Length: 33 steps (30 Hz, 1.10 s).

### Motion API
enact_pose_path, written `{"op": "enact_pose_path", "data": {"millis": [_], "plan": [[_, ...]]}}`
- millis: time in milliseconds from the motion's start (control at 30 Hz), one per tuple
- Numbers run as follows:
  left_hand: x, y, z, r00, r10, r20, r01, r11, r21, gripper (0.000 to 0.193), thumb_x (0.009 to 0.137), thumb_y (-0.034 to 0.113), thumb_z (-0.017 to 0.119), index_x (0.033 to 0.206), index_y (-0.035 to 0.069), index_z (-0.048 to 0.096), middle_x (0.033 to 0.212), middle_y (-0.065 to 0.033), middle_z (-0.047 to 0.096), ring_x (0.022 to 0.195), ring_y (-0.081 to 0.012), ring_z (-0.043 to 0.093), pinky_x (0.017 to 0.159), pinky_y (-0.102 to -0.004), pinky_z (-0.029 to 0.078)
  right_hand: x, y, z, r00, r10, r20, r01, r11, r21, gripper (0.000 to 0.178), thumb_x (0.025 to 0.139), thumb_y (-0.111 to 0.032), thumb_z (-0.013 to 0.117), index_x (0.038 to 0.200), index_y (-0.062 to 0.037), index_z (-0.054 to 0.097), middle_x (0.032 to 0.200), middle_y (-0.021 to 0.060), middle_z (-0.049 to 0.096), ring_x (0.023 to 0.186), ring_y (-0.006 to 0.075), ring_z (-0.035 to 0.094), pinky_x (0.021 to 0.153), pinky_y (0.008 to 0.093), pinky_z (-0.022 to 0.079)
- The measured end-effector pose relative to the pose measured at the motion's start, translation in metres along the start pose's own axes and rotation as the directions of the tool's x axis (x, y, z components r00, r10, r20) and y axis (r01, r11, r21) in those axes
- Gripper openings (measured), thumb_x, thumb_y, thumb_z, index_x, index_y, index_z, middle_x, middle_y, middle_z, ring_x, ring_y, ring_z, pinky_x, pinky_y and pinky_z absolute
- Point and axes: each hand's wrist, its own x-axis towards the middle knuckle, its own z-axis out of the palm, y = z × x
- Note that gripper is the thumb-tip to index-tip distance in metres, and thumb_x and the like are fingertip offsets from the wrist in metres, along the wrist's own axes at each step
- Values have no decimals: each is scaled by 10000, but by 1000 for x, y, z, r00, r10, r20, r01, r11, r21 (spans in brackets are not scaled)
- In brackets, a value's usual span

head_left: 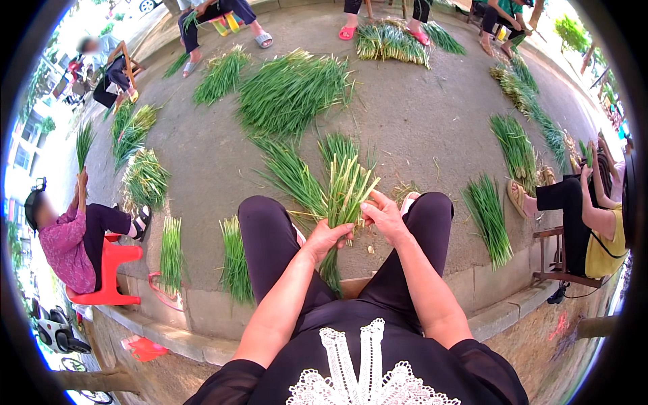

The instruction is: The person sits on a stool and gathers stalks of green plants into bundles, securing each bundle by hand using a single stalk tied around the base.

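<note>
Between my knees, my left hand (329, 241) is wrapped round a bunch of chive-like greens (347, 182). Its pale yellow-white ends fan out upward, away from me, and its green leaves hang below my fist. My right hand (385, 216) is at the right side of the bunch, its thumb and fingers pinched on the pale stalk ends. How many stalks they hold I cannot tell. Just beyond the bunch, loose green stalks (290, 172) lie on the ground, partly hidden behind it.
A large green heap (293, 91) lies farther off. Small bundles lie at left (172, 253) and right (487, 219). A person on a red stool (111, 270) sits at left holding greens; another person (604, 233) sits at right. More people sit along the far side. A curb (196, 344) runs behind me.
</note>
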Motion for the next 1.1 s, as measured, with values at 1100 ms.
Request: {"op": "enact_pose_path", "data": {"millis": [1100], "plan": [[-4,-2,-25,984,39,-176,-51,996,-68,225,797,221,627,924,36,606,674,-15,584,497,-76,461,444,-209,363,1,-6,-56,728,-161,-666,345,926,153,269,809,-55,551,1067,13,520,645,8,528,507,75,485,458,210,420]]}}
